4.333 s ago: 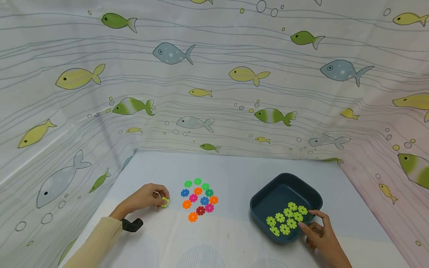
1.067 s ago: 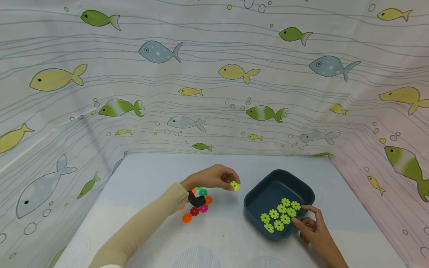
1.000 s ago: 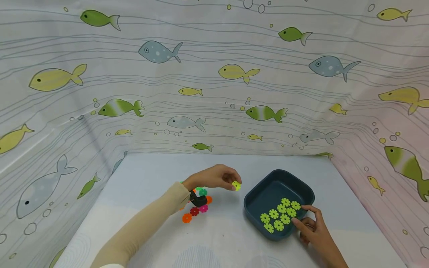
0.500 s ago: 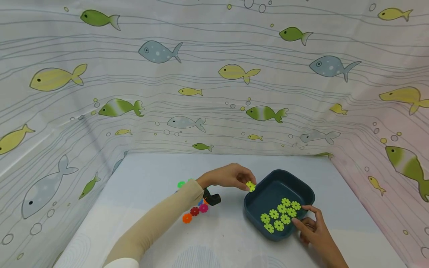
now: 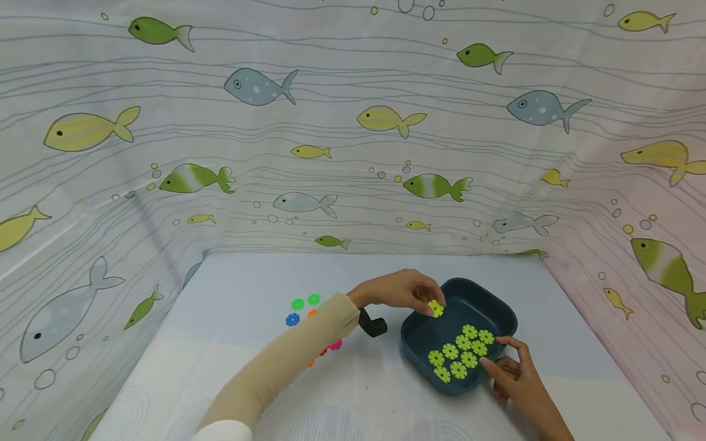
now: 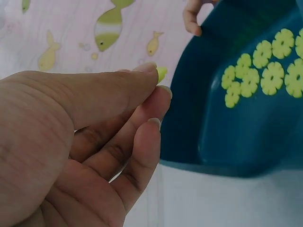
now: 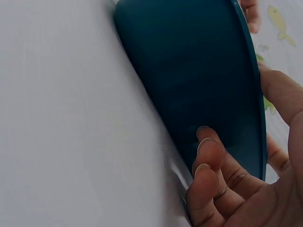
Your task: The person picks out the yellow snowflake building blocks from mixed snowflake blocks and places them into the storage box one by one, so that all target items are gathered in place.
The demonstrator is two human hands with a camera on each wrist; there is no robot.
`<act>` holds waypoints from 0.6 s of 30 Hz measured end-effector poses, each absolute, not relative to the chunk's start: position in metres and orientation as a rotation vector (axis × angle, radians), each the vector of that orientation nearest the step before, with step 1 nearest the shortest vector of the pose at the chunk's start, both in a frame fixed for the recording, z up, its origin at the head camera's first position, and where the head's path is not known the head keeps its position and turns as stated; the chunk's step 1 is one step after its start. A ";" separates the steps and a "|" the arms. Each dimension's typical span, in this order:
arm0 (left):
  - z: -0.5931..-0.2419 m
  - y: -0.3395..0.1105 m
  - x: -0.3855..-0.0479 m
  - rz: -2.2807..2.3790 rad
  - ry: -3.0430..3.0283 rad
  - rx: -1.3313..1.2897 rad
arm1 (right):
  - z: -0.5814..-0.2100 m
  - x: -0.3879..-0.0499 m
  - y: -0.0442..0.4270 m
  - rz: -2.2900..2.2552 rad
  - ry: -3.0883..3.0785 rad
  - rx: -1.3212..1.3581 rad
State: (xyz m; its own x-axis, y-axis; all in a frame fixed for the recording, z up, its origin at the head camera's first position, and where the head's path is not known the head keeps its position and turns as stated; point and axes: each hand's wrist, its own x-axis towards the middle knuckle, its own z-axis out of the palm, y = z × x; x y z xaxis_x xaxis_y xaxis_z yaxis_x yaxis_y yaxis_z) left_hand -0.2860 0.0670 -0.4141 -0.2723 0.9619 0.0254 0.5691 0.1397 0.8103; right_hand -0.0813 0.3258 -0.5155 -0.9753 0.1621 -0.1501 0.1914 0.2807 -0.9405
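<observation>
My left hand [image 5: 399, 291] pinches a yellow-green snowflake-shaped plastic disc [image 5: 436, 308] between thumb and fingers, above the left part of a dark blue square bin [image 5: 485, 306]. In the left wrist view only a sliver of that disc [image 6: 162, 74] shows past the thumb. Several matching discs [image 5: 458, 370] lie on the bin floor, toward the near side. My right hand [image 5: 518, 373] holds the bin's near right edge. The right wrist view shows curled fingers [image 7: 208, 156] against the bin's outer wall [image 7: 199, 80].
Left of the bin, discs of other colours lie on the white table [image 5: 242, 282], among them green [image 5: 314, 299] and blue [image 5: 293, 320] ones. The left sleeve [image 5: 292, 355] covers part of that group. A black wrist device [image 5: 374, 326] hangs below the left wrist. Fish-printed sheeting surrounds the table.
My left hand has carried the yellow-green disc from the table's left side, across the coloured discs, to above the bin. The right hand keeps its hold on the bin's edge.
</observation>
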 end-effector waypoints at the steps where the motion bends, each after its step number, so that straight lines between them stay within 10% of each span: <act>1: -0.414 0.070 -0.285 1.004 1.898 1.463 | -0.516 -0.082 0.326 -1.833 2.506 0.337; 18: -0.433 0.130 -0.275 1.012 1.847 1.419 | -0.521 -0.082 0.332 -1.825 2.572 0.256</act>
